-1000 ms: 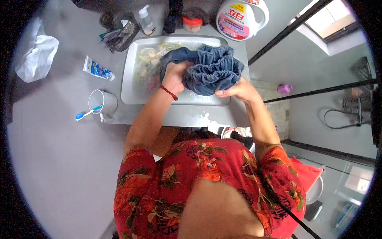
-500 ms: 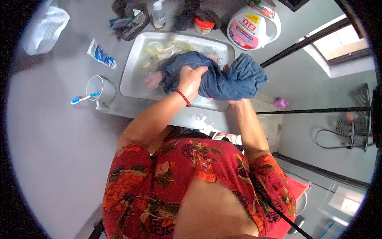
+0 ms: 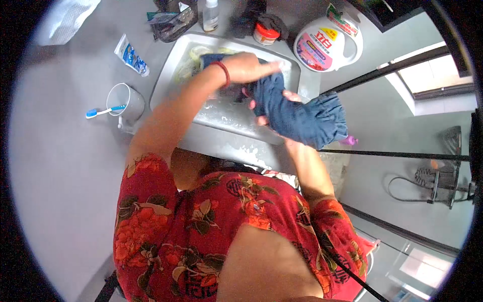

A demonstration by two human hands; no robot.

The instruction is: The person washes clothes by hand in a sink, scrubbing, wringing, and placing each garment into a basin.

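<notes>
A wet, dark blue garment point(image 3: 297, 118) with a gathered end is stretched over the rectangular white sink point(image 3: 162, 83). My right hand point(image 3: 264, 111) wraps round its middle from below, its fingertips showing at both sides of the cloth. My left hand point(image 3: 244, 68), a red bead bracelet at its wrist, is closed over the garment nearer the back of the sink. White foam shows at its outstretched thumb or finger, and motion blurs it. Pale yellowish-green material point(image 3: 188, 65), whose kind I cannot make out, lies in the sink's water.
Behind the sink are a detergent jug point(image 3: 322, 45), a red-and-white tub point(image 3: 265, 34), a clear bottle point(image 3: 211, 17) and a dark basket point(image 3: 173, 22). On the left are a toothpaste tube point(image 3: 132, 56) and a white cup point(image 3: 132, 108) with a toothbrush point(image 3: 103, 111). Water wets the front edge.
My left hand has moved up and to the right across the garment. My right hand has come into view round the cloth, and the gathered end has swung lower and to the right.
</notes>
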